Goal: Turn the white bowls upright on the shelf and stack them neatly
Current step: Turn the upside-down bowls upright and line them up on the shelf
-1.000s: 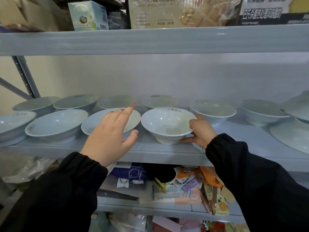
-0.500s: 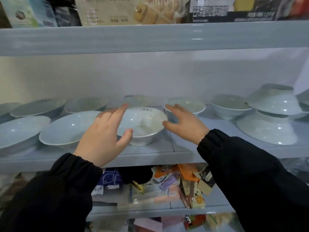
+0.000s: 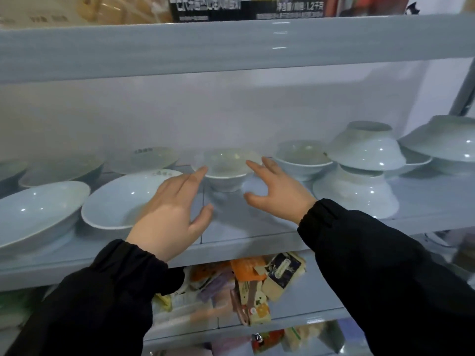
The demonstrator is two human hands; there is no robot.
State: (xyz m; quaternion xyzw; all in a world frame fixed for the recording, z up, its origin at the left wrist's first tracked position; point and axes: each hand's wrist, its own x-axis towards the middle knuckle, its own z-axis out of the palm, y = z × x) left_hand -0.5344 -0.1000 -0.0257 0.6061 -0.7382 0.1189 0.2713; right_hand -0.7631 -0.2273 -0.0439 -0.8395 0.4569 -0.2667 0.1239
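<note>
Flanking the small upright bowl (image 3: 225,173) on the shelf (image 3: 244,227), the left hand (image 3: 174,209) and right hand (image 3: 277,194) hover with fingers spread wide, holding nothing. Left of that bowl, several wide bowls (image 3: 120,201) sit upright but unstacked. Right of it, two inverted bowls (image 3: 365,147) are piled rim-down (a third inverted bowl (image 3: 442,140) sits farther right). By my reading, most flipping is done and neat stacking has hardly begun.

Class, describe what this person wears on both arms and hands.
Long black sleeves cover both arms, the left sleeve and the right sleeve. Each ends at the wrist in a gathered, elastic-looking cuff. No gloves, rings or watch show.
</note>
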